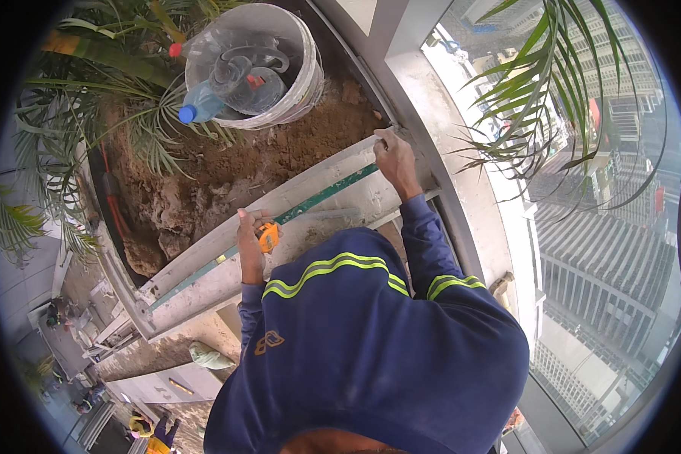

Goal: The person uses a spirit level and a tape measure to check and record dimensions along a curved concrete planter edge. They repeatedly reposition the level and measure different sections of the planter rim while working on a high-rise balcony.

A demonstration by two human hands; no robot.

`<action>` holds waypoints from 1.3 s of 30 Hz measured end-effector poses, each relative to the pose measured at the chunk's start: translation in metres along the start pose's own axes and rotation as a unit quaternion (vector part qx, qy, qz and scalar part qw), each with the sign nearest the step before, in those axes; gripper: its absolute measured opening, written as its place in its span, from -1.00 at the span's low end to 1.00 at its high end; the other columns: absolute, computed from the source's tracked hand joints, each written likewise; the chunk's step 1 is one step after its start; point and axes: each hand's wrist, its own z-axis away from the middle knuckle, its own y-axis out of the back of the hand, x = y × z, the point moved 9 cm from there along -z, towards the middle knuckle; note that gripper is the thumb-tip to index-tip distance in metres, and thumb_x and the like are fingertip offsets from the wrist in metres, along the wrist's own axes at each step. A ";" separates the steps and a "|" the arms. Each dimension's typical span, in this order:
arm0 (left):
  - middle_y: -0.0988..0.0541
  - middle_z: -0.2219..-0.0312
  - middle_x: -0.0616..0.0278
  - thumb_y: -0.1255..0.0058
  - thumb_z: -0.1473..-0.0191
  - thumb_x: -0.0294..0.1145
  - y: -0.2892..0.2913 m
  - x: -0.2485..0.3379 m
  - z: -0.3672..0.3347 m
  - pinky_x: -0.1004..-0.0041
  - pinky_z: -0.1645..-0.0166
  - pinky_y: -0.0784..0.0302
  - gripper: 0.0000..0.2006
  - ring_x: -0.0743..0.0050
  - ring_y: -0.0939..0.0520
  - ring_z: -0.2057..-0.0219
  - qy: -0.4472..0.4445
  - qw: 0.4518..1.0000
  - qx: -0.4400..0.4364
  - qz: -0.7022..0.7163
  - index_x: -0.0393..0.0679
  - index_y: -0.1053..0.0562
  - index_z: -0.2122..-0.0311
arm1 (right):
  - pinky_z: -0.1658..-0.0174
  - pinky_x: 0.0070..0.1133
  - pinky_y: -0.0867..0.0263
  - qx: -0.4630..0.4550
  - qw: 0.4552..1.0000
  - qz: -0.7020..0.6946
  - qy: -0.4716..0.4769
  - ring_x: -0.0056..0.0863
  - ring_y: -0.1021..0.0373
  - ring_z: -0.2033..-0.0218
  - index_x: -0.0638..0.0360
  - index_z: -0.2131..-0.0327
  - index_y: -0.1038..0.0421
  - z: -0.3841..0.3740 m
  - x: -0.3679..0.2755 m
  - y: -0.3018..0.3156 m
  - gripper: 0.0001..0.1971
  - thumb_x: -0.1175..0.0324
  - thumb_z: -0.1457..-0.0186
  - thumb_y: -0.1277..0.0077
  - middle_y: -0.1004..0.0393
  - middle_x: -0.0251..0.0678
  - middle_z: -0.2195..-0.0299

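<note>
My left hand is at the planter ledge, holding an orange tape measure by its case. A long green strip lies along the ledge and passes by this hand; a small yellow patch shows on its lower left stretch. At the ledge's right end, near the window frame, my right hand is closed with its fingers bent at the strip's far end. Something small and dark shows at those fingertips, too small to name. Whether the tape's blade is pulled out I cannot tell.
Beyond the ledge lies brown soil with a white bucket of plastic bottles on it. Palm fronds overhang the left. A window frame rises at the right, with tall buildings outside. People are far below left.
</note>
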 end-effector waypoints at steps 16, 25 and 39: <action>-0.67 0.35 -0.09 0.11 -0.30 0.15 -0.187 0.084 -0.071 0.14 0.13 -0.51 -0.45 -0.02 -0.69 0.26 -0.229 0.899 -0.197 -0.317 -0.20 -0.43 -0.04 | 0.55 -0.63 -0.14 -0.226 0.851 -0.418 -0.225 -0.65 -0.27 0.64 0.32 0.32 -0.50 0.030 -0.018 -0.074 -0.65 0.16 -0.12 -0.26 -0.37 -0.43 0.64; -0.68 0.38 0.00 -0.02 -0.16 -0.08 -0.121 0.036 -0.178 0.23 0.16 -0.52 -0.63 0.12 -0.70 0.29 -0.082 0.868 -0.126 -0.472 -0.22 -0.62 0.23 | 0.53 -0.62 -0.26 0.044 0.838 -0.445 -0.314 -0.64 -0.34 0.61 0.33 0.20 -0.46 -0.093 0.072 -0.007 -0.63 0.12 -0.32 0.01 -0.48 -0.38 0.47; -0.65 0.39 0.01 0.02 -0.22 -0.08 -0.197 0.069 -0.164 0.15 0.15 -0.48 -0.66 0.00 -0.67 0.28 -0.086 0.917 -0.033 -0.387 -0.16 -0.59 0.23 | 0.45 -0.64 -0.19 -0.113 0.911 -0.346 -0.192 -0.73 -0.25 0.49 0.24 0.11 -0.60 -0.087 0.003 -0.088 -0.66 0.16 -0.31 -0.03 -0.44 -0.47 0.45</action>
